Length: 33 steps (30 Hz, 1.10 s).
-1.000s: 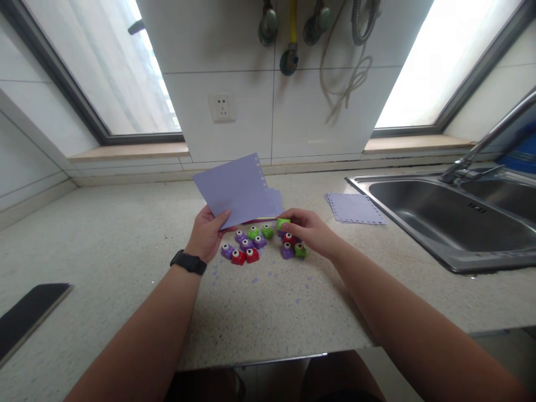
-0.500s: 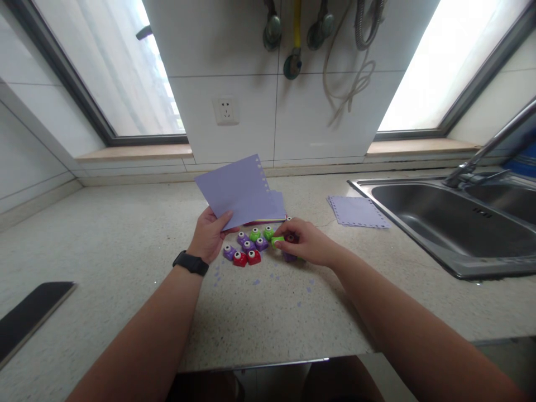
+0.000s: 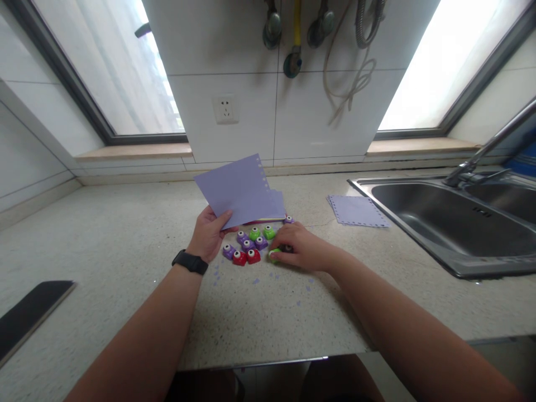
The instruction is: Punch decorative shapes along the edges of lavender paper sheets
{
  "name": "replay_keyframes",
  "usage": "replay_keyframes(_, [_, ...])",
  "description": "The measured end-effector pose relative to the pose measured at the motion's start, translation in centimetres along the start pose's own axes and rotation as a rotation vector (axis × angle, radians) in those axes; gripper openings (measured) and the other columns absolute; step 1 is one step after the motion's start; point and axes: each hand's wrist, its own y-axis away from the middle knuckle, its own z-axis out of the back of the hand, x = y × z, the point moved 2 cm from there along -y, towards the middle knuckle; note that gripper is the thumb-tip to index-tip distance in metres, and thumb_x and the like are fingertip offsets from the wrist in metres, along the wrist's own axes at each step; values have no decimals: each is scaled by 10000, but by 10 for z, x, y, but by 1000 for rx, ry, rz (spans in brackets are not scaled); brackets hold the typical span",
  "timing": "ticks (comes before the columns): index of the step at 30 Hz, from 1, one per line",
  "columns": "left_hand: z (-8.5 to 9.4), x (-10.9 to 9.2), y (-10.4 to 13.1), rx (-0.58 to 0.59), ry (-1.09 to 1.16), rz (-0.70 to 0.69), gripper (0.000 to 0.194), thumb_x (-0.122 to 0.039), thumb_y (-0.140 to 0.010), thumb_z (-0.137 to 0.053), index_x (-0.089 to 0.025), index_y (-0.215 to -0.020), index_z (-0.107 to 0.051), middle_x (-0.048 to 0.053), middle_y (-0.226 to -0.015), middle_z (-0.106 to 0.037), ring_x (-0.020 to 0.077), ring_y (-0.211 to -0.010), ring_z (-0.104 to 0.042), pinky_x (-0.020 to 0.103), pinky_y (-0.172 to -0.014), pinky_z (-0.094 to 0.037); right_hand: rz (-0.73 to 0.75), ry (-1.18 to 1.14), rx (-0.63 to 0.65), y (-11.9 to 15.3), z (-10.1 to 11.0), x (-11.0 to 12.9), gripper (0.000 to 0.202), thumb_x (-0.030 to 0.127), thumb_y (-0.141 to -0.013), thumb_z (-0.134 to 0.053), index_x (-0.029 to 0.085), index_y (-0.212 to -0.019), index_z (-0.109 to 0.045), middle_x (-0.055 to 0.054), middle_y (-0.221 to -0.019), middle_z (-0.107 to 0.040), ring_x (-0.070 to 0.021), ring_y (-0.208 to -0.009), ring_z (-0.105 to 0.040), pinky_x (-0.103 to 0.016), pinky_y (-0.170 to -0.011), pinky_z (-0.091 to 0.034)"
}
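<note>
My left hand [image 3: 210, 231] pinches a purple paper sheet [image 3: 234, 190] by its lower left corner, raised and tilted over the counter. A row of punched notches runs down the sheet's right edge. My right hand [image 3: 299, 245] has its fingers closed on a green craft punch [image 3: 274, 255] low over the counter, and partly covers other punches. Left of it stand several more small craft punches, among them a red punch [image 3: 253, 256], a purple punch [image 3: 261, 242] and a green punch [image 3: 268, 231]. Behind the raised sheet lies a stack of coloured paper [image 3: 276, 206].
Purple sheets with punched edges [image 3: 358, 211] lie on the right, beside the steel sink [image 3: 419, 223]. Small purple paper scraps [image 3: 256, 281] dot the counter in front. A dark flat object [image 3: 33, 312] rests at the left. The tiled wall [image 3: 234, 50] stands behind.
My right hand has moved a little down and toward me with the green punch, uncovering a purple punch behind it. The left hand and its sheet have hardly moved.
</note>
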Motion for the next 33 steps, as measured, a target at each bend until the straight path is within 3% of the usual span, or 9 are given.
replay_keyframes(17, [1,-2,-1,-20,9,-11,422,-265,-703,-886,-194,-1072,-692,22,-1027,-749,125,-688,-709,207,-501,-614,-76,39,-3,5,5,1,149,338,-895,-659,231,-929,-757,-74,-961,-706,-294,-1050,-541,-445,-926,-315])
replay_keyframes(33, [2,-2,-2,-20,5,-15,415,-277,-702,-883,-197,-1058,-684,28,-1028,-757,128,-681,-713,196,-485,-595,-49,40,63,5,8,3,90,277,-847,-665,218,-796,-709,-56,-871,-706,-280,-983,-521,-429,-881,-301])
